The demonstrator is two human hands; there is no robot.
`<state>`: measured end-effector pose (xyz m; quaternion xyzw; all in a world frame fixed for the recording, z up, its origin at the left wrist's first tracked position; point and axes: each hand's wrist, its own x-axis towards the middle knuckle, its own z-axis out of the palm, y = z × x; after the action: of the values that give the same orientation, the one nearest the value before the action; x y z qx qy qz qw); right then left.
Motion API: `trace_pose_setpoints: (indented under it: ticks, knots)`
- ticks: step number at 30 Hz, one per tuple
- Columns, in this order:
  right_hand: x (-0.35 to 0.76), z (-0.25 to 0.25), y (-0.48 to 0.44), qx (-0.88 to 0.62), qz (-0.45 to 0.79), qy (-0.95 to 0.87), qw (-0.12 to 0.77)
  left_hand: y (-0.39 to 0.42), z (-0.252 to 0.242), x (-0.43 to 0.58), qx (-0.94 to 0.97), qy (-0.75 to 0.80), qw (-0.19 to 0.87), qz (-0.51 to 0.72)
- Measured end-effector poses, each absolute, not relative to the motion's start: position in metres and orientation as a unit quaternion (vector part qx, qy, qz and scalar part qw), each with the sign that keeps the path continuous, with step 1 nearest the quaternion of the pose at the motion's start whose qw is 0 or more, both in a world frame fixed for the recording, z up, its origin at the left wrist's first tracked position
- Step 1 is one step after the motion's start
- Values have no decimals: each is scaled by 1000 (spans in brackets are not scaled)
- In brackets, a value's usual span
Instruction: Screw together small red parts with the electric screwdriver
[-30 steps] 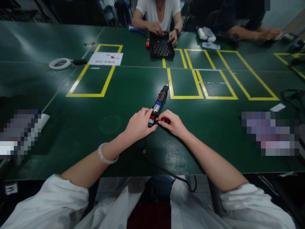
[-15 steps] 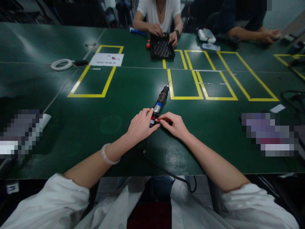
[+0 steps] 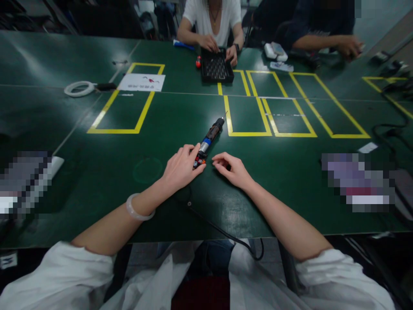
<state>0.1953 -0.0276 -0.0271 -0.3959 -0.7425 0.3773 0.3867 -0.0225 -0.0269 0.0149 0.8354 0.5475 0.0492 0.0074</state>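
Note:
An electric screwdriver (image 3: 211, 131) lies slantwise on the green table, its thin bit pointing away and to the right. My left hand (image 3: 181, 167) is closed around its rear end, the palm covering part of it. Small red and orange parts (image 3: 201, 162) show at that rear end beside my left thumb. A short way to the right, my right hand (image 3: 232, 168) rests apart from the tool with its fingers loosely curled and a gap between thumb and fingers. Nothing shows in it. A black cord (image 3: 219, 229) runs from near my left hand over the table's front edge.
Across the table a person's hands (image 3: 209, 43) are at a black tray (image 3: 217, 77) of small parts. Yellow tape outlines (image 3: 248, 134) mark the table. A printed sheet (image 3: 142, 82) and a white cable coil (image 3: 79, 88) lie left; blurred flat objects lie at both sides.
My right hand has let go of the orange part at the screwdriver's rear and now sits apart from it. My left hand stays on the tool. The whole view has shifted slightly.

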Motion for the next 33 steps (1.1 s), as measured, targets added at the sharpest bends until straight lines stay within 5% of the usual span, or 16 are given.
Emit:
trace_pose_setpoints:
  ticks: [33]
  knots:
    - [198, -23, -25, -403, 408, -748, 334, 72, 23, -280, 567, 822, -16, 45]
